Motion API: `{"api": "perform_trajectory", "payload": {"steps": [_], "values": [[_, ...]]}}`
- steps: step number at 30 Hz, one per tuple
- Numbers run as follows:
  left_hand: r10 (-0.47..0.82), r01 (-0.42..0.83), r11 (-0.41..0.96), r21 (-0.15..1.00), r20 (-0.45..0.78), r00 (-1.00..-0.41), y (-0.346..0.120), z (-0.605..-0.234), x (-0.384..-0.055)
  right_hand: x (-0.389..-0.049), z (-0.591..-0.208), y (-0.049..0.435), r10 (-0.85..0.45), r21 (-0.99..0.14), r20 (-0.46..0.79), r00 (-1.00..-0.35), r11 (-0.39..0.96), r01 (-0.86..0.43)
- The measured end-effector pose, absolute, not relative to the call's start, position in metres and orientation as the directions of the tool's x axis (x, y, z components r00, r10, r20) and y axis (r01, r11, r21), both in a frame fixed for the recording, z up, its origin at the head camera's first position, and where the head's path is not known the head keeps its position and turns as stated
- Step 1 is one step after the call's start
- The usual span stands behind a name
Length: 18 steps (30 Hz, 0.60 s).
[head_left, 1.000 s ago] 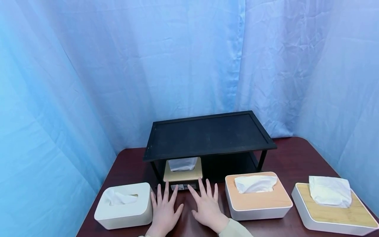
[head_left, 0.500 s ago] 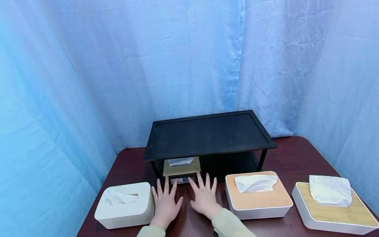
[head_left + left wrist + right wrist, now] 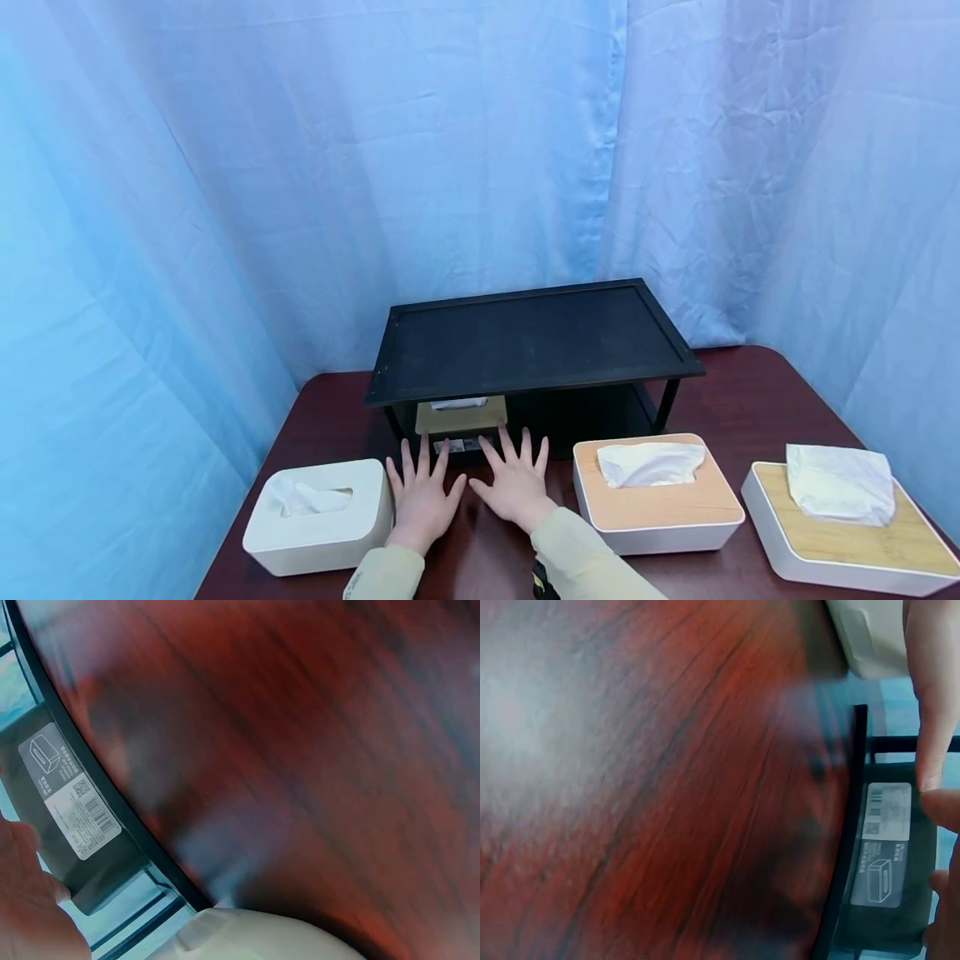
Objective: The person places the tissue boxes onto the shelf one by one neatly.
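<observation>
A tissue box [image 3: 468, 417] with a dark body and a pale gold lid sits inside the black shelf [image 3: 525, 346], its back part hidden under the top board. My left hand [image 3: 423, 504] has its fingers spread, fingertips right at the left front of that box. At the right front, my right hand [image 3: 516, 485] does the same, fingers also spread. Both thumbs point inward toward each other. In the left wrist view a printed label [image 3: 71, 791] shows on the box's dark front [image 3: 105, 881], behind the shelf's lower edge. The right wrist view shows this front [image 3: 889, 930] too.
A white tissue box [image 3: 322, 533] stands left of my left hand. To the right are two white boxes with wooden lids, one peach-toned [image 3: 667, 508] and one bamboo-toned [image 3: 862, 550]. Blue curtains [image 3: 480, 150] surround the dark red table [image 3: 480, 567].
The dark tissue box has slid farther back under the shelf's top board, so less of its lid and tissue shows. Both hands have moved forward with it.
</observation>
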State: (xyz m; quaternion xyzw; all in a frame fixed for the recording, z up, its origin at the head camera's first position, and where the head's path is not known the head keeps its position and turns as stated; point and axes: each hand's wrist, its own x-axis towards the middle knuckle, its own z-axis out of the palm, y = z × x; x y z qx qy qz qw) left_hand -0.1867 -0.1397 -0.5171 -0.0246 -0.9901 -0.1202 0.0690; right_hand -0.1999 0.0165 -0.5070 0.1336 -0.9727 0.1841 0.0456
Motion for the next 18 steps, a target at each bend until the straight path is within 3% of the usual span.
{"api": "perform_trajectory", "payload": {"steps": [11,18], "values": [[0.032,0.057,0.983,0.173,0.148,-0.988,-0.1408,-0.5210,-0.1947,-0.2065,-0.5054,0.0200,-0.239,-0.356,0.112,-0.965,0.897,-0.263],[0.034,0.067,0.976,0.207,0.156,-0.987,-0.1409,-0.5181,-0.1968,-0.2104,-0.5047,0.0207,-0.246,-0.382,0.117,-0.962,0.883,-0.273]]}}
